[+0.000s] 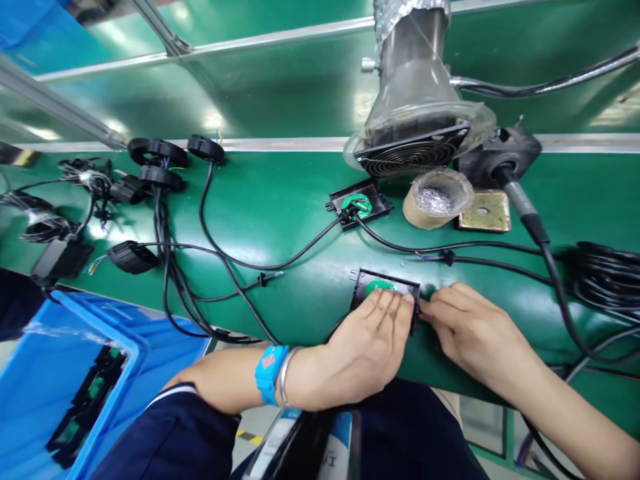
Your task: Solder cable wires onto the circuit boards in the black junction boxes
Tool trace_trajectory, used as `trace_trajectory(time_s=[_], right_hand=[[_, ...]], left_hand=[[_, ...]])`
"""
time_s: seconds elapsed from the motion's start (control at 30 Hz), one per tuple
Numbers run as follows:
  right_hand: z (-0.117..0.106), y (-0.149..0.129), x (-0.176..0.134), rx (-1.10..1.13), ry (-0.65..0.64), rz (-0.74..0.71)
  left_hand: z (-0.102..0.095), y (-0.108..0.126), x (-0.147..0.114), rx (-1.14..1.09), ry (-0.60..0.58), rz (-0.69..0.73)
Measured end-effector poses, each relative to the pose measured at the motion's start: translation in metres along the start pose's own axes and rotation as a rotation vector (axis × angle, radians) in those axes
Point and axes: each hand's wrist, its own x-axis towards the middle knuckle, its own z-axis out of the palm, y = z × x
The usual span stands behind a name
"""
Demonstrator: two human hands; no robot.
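Note:
A black ribbed housing (403,283) with a round green circuit board (376,287) inside lies on the bench in front of me. My left hand (367,350) is laid over its near part, fingers together and gripping it, so part of the board is hidden. Close against the housing's right edge, my right hand (473,327) is closed in a pinch; what sits between its fingertips is hidden. Farther back rests a second black housing (377,210) with a round green board (358,205) and black cables joined to it.
A fume extractor nozzle (410,127) overhangs the bench. Beneath it stand a cup of solder scraps (435,200), a yellow sponge (484,211) and a soldering iron (520,197) in its holder. Coiled cable (605,280) lies right, round black caps (133,257) left, a blue crate (135,347) front left.

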Motion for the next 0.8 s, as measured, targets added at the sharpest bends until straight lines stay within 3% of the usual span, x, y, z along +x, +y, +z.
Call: trace_trajectory(time_s=[0.1, 0.2, 0.27, 0.33, 0.5, 0.63, 0.8], right_hand=[[-0.009, -0.006, 0.003, -0.067, -0.015, -0.007], [-0.018, -0.022, 0.017, -0.081, 0.026, -0.027], [-0.015, -0.032, 0.031, -0.037, 0.035, -0.037], [-0.004, -0.037, 0.043, 0.01, -0.004, -0.034], [0.026, -0.035, 0.05, 0.088, 0.03, -0.007], [0.034, -0.031, 0.045, 0.074, 0.046, -0.035], [0.035, -0.029, 0.045, 0.104, 0.039, -0.042]], left_hand=[[-0.014, -0.016, -0.013, -0.277, 0.111, -0.085], [-0.028, -0.03, -0.037, -0.428, 0.211, -0.315], [-0.031, -0.035, -0.047, -0.461, 0.151, -0.455], [-0.028, -0.038, -0.049, -0.475, 0.036, -0.493], [-0.031, -0.05, -0.025, -0.266, -0.127, -0.315], [-0.044, -0.056, -0.004, 0.034, -0.19, -0.124], [-0.05, -0.069, 0.013, -0.008, -0.263, 0.051]])
